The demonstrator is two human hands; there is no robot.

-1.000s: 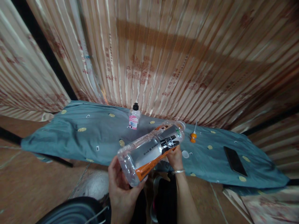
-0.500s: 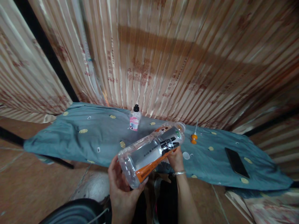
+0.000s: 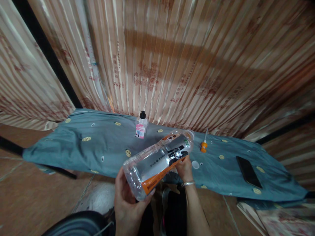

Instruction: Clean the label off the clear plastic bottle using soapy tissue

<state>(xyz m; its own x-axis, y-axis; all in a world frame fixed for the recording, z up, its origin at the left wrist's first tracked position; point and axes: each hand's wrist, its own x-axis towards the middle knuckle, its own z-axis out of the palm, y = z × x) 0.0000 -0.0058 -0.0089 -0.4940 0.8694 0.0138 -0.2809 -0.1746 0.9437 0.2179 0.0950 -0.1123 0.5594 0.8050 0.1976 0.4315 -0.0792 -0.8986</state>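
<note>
A large clear plastic bottle (image 3: 157, 160) with a silver and orange label is held tilted in front of me, its base toward the lower left and its neck toward the upper right. My left hand (image 3: 129, 195) wraps round the base end. My right hand (image 3: 184, 167) grips the underside near the neck; some of its fingers are hidden behind the bottle. Past the neck stands an orange screwdriver-like thing (image 3: 203, 146) with a pale shaft pointing up. A white round disc (image 3: 195, 165) lies close to my right hand.
A small bottle with a black cap and pink label (image 3: 141, 127) stands on the teal cloth (image 3: 103, 137) near the pleated curtain (image 3: 152, 65). A black phone (image 3: 249, 171) lies at the right. Below left is a dark round tub-like object (image 3: 76, 224).
The view has shifted very slightly. Both hands keep their hold on the large bottle, which stays at nearly the same tilt.
</note>
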